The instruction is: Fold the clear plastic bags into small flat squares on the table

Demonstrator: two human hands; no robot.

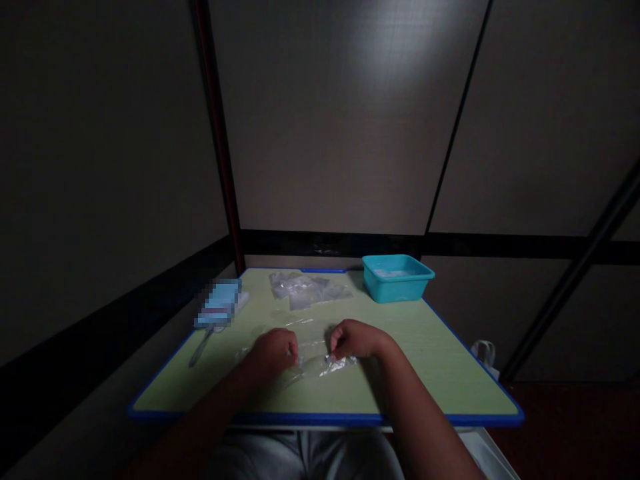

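Note:
A clear plastic bag [313, 365] lies spread over the front middle of the table, its edge gathered between my hands. My left hand [276, 348] is closed, pinching the bag near its middle. A short gap to the right, my right hand [354, 339] pinches the bag too, thumb and fingertips together. A small shiny bit shows at the right fingertips, too small to name. Behind the hands lies a loose pile of small clear plastic bags [300, 291].
A turquoise plastic basin [397, 288] with something pale inside stands at the table's back right. At the left edge lies a blurred-out blue item [219, 303] with a strap or handle. The table [440, 373] has a blue rim; walls stand behind and left.

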